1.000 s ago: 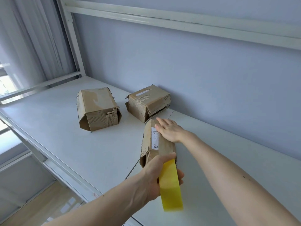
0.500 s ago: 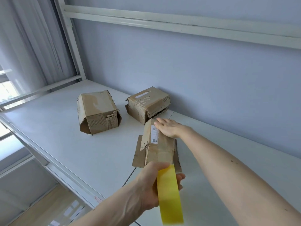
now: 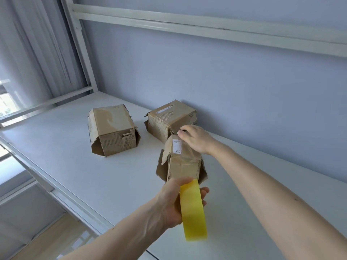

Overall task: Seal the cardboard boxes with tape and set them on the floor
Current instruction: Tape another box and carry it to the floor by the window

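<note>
Three worn cardboard boxes lie on a white platform [image 3: 56,147]. The nearest box [image 3: 183,162] has a white label and loose flaps hanging at its near end. My right hand [image 3: 195,139] grips the far top end of this box, fingers curled over its edge. My left hand [image 3: 174,201] holds a roll of yellow tape [image 3: 193,211] just in front of the box's near end. A second box [image 3: 112,130] lies on its side to the left, flaps splayed. A third box [image 3: 170,119] sits against the wall behind the nearest one.
A pale blue wall [image 3: 225,81] runs behind the platform, with a white metal rail [image 3: 187,25] above and a white post [image 3: 80,49] at the left corner. Curtains [image 3: 28,53] hang on the left. The platform edge drops to a wooden floor [image 3: 47,241] at lower left.
My right hand has tipped the nearest box up and drawn it nearer, and its side flaps have fallen outward. My left hand with the tape has stayed at the box's near end.
</note>
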Demonstrator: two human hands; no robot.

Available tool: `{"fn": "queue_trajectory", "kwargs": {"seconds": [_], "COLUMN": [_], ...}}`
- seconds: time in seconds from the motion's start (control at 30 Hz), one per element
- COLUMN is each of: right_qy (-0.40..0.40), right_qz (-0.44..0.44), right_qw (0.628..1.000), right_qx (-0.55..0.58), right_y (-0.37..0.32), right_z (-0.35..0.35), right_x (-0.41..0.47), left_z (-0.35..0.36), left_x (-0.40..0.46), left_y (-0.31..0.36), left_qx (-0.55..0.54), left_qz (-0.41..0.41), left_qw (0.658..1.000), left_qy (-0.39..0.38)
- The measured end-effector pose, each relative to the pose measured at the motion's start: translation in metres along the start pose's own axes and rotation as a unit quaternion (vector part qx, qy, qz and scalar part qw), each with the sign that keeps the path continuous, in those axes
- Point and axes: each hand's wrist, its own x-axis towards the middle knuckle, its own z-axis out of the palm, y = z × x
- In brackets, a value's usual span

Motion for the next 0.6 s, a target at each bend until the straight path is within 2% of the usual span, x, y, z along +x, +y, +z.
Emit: {"fn": "queue_trajectory", "kwargs": {"seconds": [0.07, 0.17, 0.23, 0.3, 0.37, 0.47, 0.6], "right_qy": [0.017, -0.004, 0.014, 0.069, 0.12, 0.127, 0.125], "right_qz": [-0.047, -0.062, -0.045, -0.013, 0.016, 0.038, 0.07], "right_qw": [0.999, 0.997, 0.995, 0.991, 0.989, 0.991, 0.986], "right_qx": [0.009, 0.036, 0.085, 0.113, 0.08, 0.031, 0.081], "right_y": [-0.002, -0.001, -0.001, 0.0, 0.0, 0.0, 0.007], "right_z": [0.001, 0.006, 0.01, 0.009, 0.001, -0.015, -0.028], "right_x": [-0.027, -0.066, -0.078, -0.079, -0.075, -0.068, -0.058], "left_z": [0.0, 0.002, 0.006, 0.01, 0.014, 0.017, 0.021], "left_x": [0.001, 0.001, -0.001, -0.005, -0.01, -0.018, -0.021], "left_y": [0.001, 0.004, 0.005, 0.005, 0.006, 0.01, 0.016], "left_qx": [0.002, -0.006, -0.006, 0.004, 0.015, 0.031, 0.058], "left_qz": [-0.001, 0.008, 0.015, 0.021, 0.026, 0.033, 0.045], "left_qw": [1.0, 1.0, 1.0, 0.999, 0.998, 0.995, 0.99], "left_qy": [0.0, -0.009, -0.017, -0.031, -0.052, -0.093, -0.123]}}
